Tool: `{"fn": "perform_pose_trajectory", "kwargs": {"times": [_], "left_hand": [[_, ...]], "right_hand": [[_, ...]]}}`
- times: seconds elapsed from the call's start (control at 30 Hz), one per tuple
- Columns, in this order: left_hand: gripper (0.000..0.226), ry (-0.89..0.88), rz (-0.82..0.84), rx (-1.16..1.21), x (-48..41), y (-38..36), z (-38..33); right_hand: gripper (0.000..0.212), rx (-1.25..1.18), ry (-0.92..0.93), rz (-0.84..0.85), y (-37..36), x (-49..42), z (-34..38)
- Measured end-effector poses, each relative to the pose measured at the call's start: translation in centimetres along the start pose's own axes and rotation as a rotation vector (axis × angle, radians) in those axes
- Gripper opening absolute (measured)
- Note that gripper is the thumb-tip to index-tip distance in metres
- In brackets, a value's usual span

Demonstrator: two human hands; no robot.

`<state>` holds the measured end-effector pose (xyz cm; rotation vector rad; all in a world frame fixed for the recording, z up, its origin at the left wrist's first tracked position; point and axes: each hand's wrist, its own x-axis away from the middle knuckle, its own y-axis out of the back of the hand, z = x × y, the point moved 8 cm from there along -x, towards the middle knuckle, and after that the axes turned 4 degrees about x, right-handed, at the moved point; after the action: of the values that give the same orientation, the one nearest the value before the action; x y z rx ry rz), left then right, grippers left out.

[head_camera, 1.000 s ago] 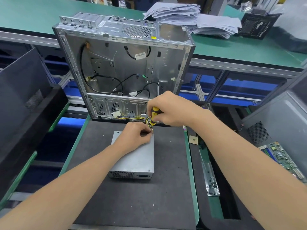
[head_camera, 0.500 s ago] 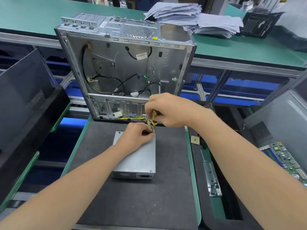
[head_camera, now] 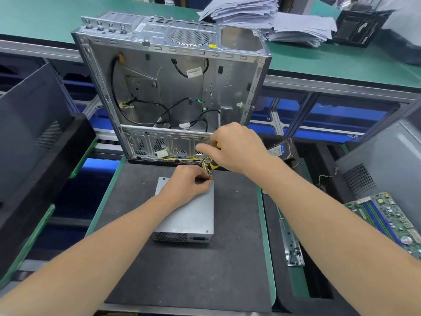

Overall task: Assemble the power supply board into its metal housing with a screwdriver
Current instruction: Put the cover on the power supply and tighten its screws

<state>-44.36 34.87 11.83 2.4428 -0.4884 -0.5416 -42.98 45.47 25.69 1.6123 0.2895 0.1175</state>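
Hands meet at the far right corner of the power supply box (head_camera: 189,215), a closed silver metal case that lies flat on a dark mat (head_camera: 182,274), with its vented end toward the camera.

The left hand (head_camera: 185,183) rests on the far end of the box. Its fingers are curled tight and the tips are drawn together just beside the tool. Whether they pinch anything there cannot be made out.

The right hand (head_camera: 238,148) comes in from above and to the right, with its fingers wrapped round the yellow and black handle of the screwdriver (head_camera: 213,164). The tool points down toward that same corner, and its tip is hidden behind the left fingers.

A bundle of yellow and black wires (head_camera: 182,159) runs from beside the tool along the bottom edge of the computer chassis (head_camera: 173,92). This chassis stands on edge at the far side of the mat, leaning back, with its open side facing the camera and black cables looped inside.

Behind it runs a green desk (head_camera: 45,17) that carries a stack of papers (head_camera: 273,19). A black panel (head_camera: 29,124) leans at the left. At the right stand a grey case (head_camera: 387,156) and, nearer the camera, a green circuit board (head_camera: 385,221). A narrow metal bracket (head_camera: 292,246) lies in the gap right of the mat.
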Motion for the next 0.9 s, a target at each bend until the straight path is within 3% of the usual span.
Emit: {"fn": "perform_pose_trajectory", "kwargs": {"times": [0.1, 0.17, 0.27, 0.37, 0.5, 0.6, 0.7, 0.73, 0.8, 0.87, 0.9], "left_hand": [[0.002, -0.013, 0.0, 0.002, 0.0, 0.0, -0.2], [0.002, -0.017, 0.0, 0.0, 0.0, 0.0, -0.1], [0.006, -0.023, 0.004, -0.01, 0.0, 0.0, -0.1], [0.007, -0.004, 0.0, 0.005, 0.0, 0.0, 0.0], [0.004, 0.003, -0.012, 0.013, 0.0, 0.0, 0.1], [0.002, 0.003, -0.008, 0.01, 0.0, 0.0, 0.1], [0.002, -0.008, -0.009, 0.018, -0.1, 0.0, -0.1], [0.002, -0.002, -0.011, 0.022, 0.0, 0.0, 0.0], [0.001, 0.005, -0.016, 0.025, 0.0, 0.1, 0.2], [0.003, 0.0, -0.007, 0.023, 0.0, 0.0, 0.3], [0.005, 0.003, 0.001, 0.024, 0.0, -0.1, 0.3]], "right_hand": [[0.014, -0.055, 0.37, 0.202, 0.4, 0.9, 1.6], [0.015, -0.098, 0.442, 0.283, 0.2, 1.0, 1.6], [0.011, -0.101, 0.304, 0.233, -0.1, 0.2, 0.9], [0.041, 0.004, 0.087, 0.117, -0.7, -0.4, -0.2], [0.064, 0.096, -0.164, -0.046, -0.3, -0.1, -0.8], [0.063, 0.062, -0.062, -0.052, 0.0, 0.1, -0.3], [0.015, -0.071, 0.296, 0.133, 0.3, 0.9, 0.9], [0.009, -0.09, 0.373, 0.195, 0.3, 1.1, 1.1], [0.016, -0.116, 0.372, 0.268, 0.0, 0.9, 0.9], [0.011, -0.117, 0.272, 0.232, -0.1, 0.3, 0.7], [0.021, -0.099, 0.207, 0.198, -0.2, 0.0, 0.5]]}}
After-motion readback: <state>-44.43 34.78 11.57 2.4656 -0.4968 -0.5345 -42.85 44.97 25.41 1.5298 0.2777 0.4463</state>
